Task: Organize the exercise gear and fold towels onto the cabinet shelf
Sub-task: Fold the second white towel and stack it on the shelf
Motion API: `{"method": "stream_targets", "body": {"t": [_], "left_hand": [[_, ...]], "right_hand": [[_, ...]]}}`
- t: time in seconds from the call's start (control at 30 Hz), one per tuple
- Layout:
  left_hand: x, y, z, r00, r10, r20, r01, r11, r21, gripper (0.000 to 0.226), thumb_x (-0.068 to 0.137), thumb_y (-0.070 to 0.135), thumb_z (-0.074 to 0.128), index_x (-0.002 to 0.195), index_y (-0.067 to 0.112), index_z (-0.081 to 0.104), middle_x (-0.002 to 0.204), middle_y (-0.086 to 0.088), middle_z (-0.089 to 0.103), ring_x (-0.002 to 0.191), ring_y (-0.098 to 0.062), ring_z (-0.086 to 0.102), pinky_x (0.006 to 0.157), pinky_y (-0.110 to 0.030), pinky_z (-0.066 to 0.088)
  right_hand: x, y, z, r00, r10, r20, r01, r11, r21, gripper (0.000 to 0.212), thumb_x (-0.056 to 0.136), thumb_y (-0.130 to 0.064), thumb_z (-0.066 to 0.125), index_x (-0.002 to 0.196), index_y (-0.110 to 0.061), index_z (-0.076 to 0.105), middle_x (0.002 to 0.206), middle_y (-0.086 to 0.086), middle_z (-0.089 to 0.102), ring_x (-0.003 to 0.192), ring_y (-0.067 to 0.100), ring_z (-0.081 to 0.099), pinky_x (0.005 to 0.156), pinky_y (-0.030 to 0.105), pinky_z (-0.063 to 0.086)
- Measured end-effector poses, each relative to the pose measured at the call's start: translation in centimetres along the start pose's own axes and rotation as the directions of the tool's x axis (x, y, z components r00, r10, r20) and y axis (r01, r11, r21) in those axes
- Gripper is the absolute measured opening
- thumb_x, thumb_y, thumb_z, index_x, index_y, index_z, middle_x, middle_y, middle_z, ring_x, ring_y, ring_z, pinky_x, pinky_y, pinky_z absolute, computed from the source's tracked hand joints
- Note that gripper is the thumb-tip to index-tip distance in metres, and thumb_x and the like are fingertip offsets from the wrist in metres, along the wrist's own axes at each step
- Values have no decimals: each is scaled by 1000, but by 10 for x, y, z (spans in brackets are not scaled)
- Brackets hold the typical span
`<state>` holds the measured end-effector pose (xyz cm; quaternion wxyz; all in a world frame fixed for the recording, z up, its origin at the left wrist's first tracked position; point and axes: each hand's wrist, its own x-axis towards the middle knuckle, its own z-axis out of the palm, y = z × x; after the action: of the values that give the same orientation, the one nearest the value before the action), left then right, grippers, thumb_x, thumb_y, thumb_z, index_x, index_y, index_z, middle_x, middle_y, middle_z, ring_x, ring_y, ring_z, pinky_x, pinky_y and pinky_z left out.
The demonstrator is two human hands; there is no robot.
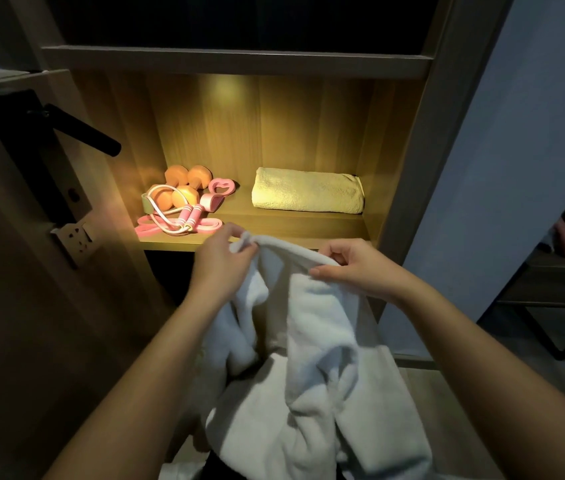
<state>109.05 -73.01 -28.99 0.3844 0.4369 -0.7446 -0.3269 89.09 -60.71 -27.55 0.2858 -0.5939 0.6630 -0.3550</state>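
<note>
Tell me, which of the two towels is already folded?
The yellow towel, lying folded on the lit shelf, right of the pink and orange gear. The white towel hangs loose, its top edge pinched by the left hand and right hand.

Your left hand (220, 254) and right hand (353, 263) each pinch the top edge of a white towel (308, 358), which hangs crumpled before the lit shelf (274, 226). On it lie orange dumbbells (178, 187), a pink rope (184, 218) and a folded yellow towel (307, 195).

Bare forearms (156, 358) lead to bare left hand (220, 259) and right hand (355, 268).
</note>
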Motion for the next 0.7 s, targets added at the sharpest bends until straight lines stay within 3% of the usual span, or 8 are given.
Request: {"method": "stream_targets", "body": {"t": [0.1, 0.17, 0.23, 0.33, 0.47, 0.53, 0.63, 0.7], "left_hand": [[9, -14, -20, 977, -90, -193, 77, 994, -72, 6, 92, 25, 64, 94, 20, 60, 85, 8, 58, 74, -6, 52, 56, -25, 38], [10, -20, -26, 970, -117, -212, 108, 993, -53, 7, 92, 25, 63, 96, 21, 59, 85, 3, 60, 72, -8, 53, 54, -25, 38], [8, -21, -22, 988, -94, -127, 97, 995, 20, 8, 91, 24, 65, 98, 22, 61, 86, 2, 61, 70, -6, 52, 54, -24, 38], [-3, -11, -8, 994, -14, 106, 10, 999, 41, 20, 91, 23, 66, 111, 28, 66, 99, 15, 59, 80, 6, 49, 64, -15, 38], [-16, 5, 8, 905, 167, 392, -179, 984, -5, 39, 90, 22, 68, 127, 32, 63, 121, 20, 60, 114, 3, 50, 94, -19, 38], [-18, 10, 13, 871, 209, 445, -212, 976, -42, 33, 89, 18, 68, 120, 29, 67, 115, 15, 68, 107, 3, 56, 92, -19, 42], [-17, 11, 12, 884, 217, 415, -209, 976, -65, 13, 88, 18, 70, 88, 31, 68, 81, 14, 66, 76, 3, 56, 72, -21, 42], [-17, 8, 9, 878, 216, 427, -213, 976, -56, 14, 88, 20, 70, 82, 31, 63, 76, 12, 64, 73, -1, 54, 70, -24, 41]], "right_hand": [[-8, 15, -6, 997, 75, 4, -75, 997, -36, 19, 82, -34, 77, 79, -20, 64, 76, -4, 62, 71, 10, 57, 63, 28, 44], [-12, 20, -8, 994, 111, -23, -111, 994, 9, 16, 82, -32, 76, 78, -23, 65, 75, -6, 63, 69, 10, 59, 60, 25, 45], [-11, 19, -6, 995, 91, -44, -88, 994, 68, 10, 84, -29, 75, 80, -25, 66, 74, -9, 66, 68, 7, 62, 61, 23, 47], [-6, 7, -3, 999, 4, -34, -1, 997, 71, 8, 86, -27, 73, 92, -22, 69, 84, -4, 68, 74, 8, 63, 66, 25, 50], [-2, -12, 1, 994, -104, 44, 103, 994, 32, 6, 85, -23, 75, 87, -22, 69, 78, -10, 65, 73, 5, 59, 65, 21, 46], [-1, -18, 2, 988, -140, 60, 139, 990, 32, 7, 84, -21, 76, 86, -23, 70, 78, -9, 66, 73, 5, 58, 66, 21, 45], [0, -20, 0, 988, -149, 49, 146, 987, 67, 9, 83, -21, 77, 84, -26, 69, 78, -10, 67, 74, 4, 59, 67, 22, 46], [1, -18, 0, 990, -137, 44, 133, 988, 80, 8, 83, -21, 77, 85, -25, 70, 77, -10, 67, 73, 4, 59, 67, 23, 46]]}}
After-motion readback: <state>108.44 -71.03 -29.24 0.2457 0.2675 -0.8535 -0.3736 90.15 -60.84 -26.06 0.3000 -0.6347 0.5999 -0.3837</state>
